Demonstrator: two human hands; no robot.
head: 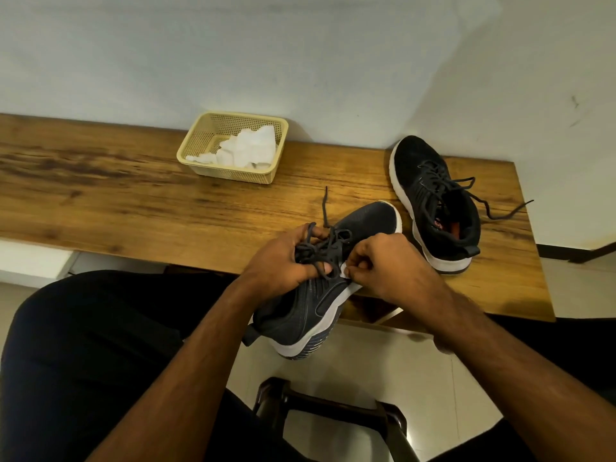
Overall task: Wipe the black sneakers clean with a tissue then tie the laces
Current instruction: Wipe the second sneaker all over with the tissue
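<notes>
Left hand (280, 261) grips the black mesh sneaker (320, 295) by its laces at the wooden surface (133, 201) edge; right hand (383, 265) pinches white tissue (343, 271). Risk: loose laces slipping, sneaker dropping.

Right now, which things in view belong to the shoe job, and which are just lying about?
Part of the job:
- held sneaker, gripped by the left hand
- small tissue piece, pinched in the right hand
- second sneaker on the table, laces untied
- spare tissues in the basket

Lying about:
- stool below
</notes>
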